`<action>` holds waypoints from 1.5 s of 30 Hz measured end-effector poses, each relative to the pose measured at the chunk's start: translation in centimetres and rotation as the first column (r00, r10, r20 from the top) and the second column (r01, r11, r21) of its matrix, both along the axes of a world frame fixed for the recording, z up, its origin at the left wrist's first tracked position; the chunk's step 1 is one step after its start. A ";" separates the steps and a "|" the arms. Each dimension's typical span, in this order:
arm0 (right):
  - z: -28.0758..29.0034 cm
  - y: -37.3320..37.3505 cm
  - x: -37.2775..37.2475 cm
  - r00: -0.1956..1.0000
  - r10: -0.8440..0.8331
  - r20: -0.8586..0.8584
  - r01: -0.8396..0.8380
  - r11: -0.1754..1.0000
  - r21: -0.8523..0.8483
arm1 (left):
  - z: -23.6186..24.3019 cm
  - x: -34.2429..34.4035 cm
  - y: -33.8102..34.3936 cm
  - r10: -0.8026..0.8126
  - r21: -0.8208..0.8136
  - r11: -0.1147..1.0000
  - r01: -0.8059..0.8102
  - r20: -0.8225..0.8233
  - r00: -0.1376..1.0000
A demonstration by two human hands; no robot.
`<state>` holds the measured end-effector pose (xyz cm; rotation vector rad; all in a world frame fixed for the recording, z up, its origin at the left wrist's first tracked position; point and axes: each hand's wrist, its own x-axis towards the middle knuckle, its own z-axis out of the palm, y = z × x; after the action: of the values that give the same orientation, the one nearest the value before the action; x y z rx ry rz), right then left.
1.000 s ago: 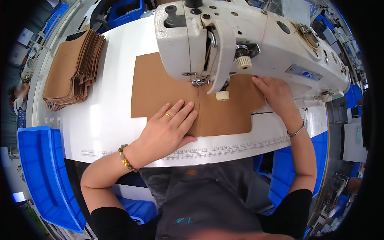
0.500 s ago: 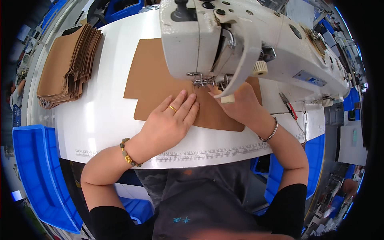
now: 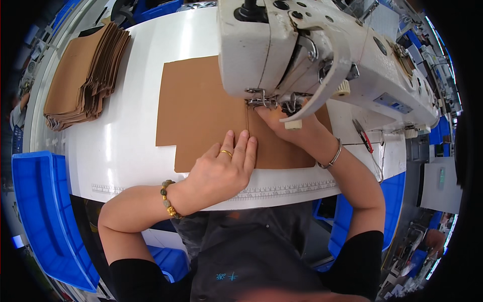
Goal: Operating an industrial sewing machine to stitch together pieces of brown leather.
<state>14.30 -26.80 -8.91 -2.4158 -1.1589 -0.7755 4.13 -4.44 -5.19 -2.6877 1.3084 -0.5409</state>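
Observation:
A flat brown panel, leather-like, [image 3: 196, 100] lies on the white table under the presser foot [image 3: 261, 102] of a white sewing machine [image 3: 297, 55]. A straight seam line runs from the foot toward me. My left hand [image 3: 224, 168] rests flat on the panel's near edge beside that line, fingers stretched and close together. Just right of the foot, my right hand [image 3: 292, 126] lies on the panel with a finger extended toward the needle area. The machine's curved white guard and metal parts hide some of its fingers.
A thick stack of brown panels [image 3: 80, 75] stands at the left. Red-handled snips [image 3: 363, 136] lie right of the machine bed. A printed ruler [image 3: 282, 192] follows the table's front edge. Blue bins [image 3: 53, 216] flank the table.
The brown panel has slid toward me from under the presser foot, and more of the seam line shows. My left hand has come nearer with it; my right hand stays beside the foot.

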 end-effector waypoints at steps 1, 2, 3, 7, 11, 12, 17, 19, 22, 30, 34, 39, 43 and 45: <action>0.0 0.2 -0.1 0.997 -0.007 -0.077 0.015 0.995 0.103 | -0.1 0.1 0.0 -0.002 -0.003 1.000 0.002 0.010 1.000; 0.3 0.3 -0.2 0.997 -0.004 -0.078 0.012 0.995 0.103 | -0.1 0.1 0.0 0.002 -0.003 1.000 -0.001 0.009 1.000; 0.7 0.4 -0.3 0.999 -0.003 -0.034 0.005 0.998 0.058 | 0.0 0.1 0.1 -0.006 0.015 1.000 0.006 0.010 1.000; 2.0 0.0 -1.8 0.998 -0.031 0.060 0.038 0.991 -0.127 | 0.7 0.2 0.2 0.012 -0.198 0.979 -0.048 -0.179 0.984; 2.0 0.0 -3.9 0.982 -0.124 -0.140 0.101 0.982 -0.161 | 0.7 2.7 0.9 0.008 -0.379 0.923 -0.069 -0.159 0.987; 2.4 0.3 -3.9 0.971 -0.085 -0.221 0.063 0.992 -0.107 | 0.5 3.4 1.1 0.059 -0.339 0.934 -0.112 -0.162 0.985; 2.8 0.9 -4.1 0.947 -0.085 -0.309 0.051 0.992 -0.119 | -0.4 5.7 1.1 0.082 -0.378 0.917 -0.126 -0.129 0.988; 2.1 0.4 -3.0 0.985 -0.078 0.155 0.104 0.981 -0.164 | -0.5 5.9 1.0 0.083 -0.403 0.905 -0.135 -0.144 0.986; 0.8 0.4 -1.5 0.993 -0.088 0.083 0.095 0.991 -0.094 | -0.5 5.7 1.1 0.091 -0.424 0.892 -0.157 -0.173 0.981; 0.8 0.8 -1.0 0.995 -0.070 -0.070 0.074 0.996 0.057 | -0.2 5.4 1.3 0.113 -0.432 0.877 -0.208 -0.235 0.965; 2.6 1.1 -2.4 0.999 -0.006 0.041 0.008 0.999 -0.046 | -0.5 5.4 1.5 0.118 -0.436 0.874 -0.214 -0.238 0.964; 2.1 0.3 -3.5 0.985 -0.034 -0.169 0.006 0.987 -0.162 | -0.8 5.6 1.3 0.094 -0.458 0.871 -0.179 -0.204 0.975; 2.9 0.7 -3.8 0.979 -0.027 -0.204 0.009 0.996 -0.090 | -0.6 5.6 1.0 0.102 -0.476 0.858 -0.191 -0.207 0.973; 2.8 0.6 -3.8 0.984 -0.038 -0.174 0.018 0.993 -0.116 | -0.6 5.6 0.9 0.111 -0.469 0.861 -0.195 -0.201 0.973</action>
<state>10.50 -26.24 -6.15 -2.5399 -1.1298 -0.5032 9.77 -3.54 -5.79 -3.2806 1.0900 -0.7222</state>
